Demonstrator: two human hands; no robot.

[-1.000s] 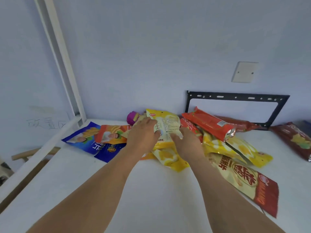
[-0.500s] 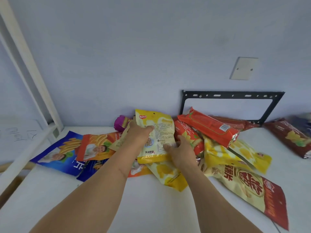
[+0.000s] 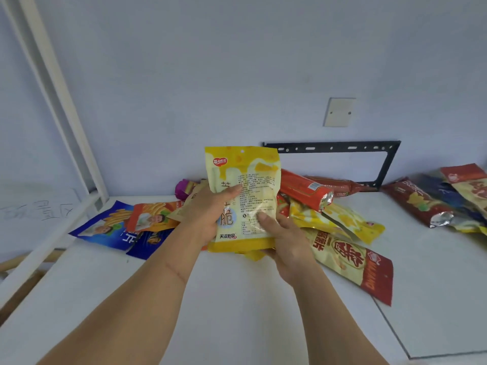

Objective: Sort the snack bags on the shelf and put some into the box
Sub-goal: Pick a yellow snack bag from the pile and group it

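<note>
One head-worn wide-angle view looks forward and slightly down from close above the white shelf (image 3: 237,312); it faces the pale back wall (image 3: 237,75). Both forearms reach in from the bottom edge; lines bow toward the frame's edges.

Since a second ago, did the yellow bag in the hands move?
Yes. The yellow bag went up: it lay low on the pile, and now both hands hold it upright, its top reaching the black bracket on the wall.

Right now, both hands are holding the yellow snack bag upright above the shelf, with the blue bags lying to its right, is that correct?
Not quite: in the head view the blue bags lie to its left. Both the left hand and right hand do hold the yellow snack bag upright above the shelf.
</note>
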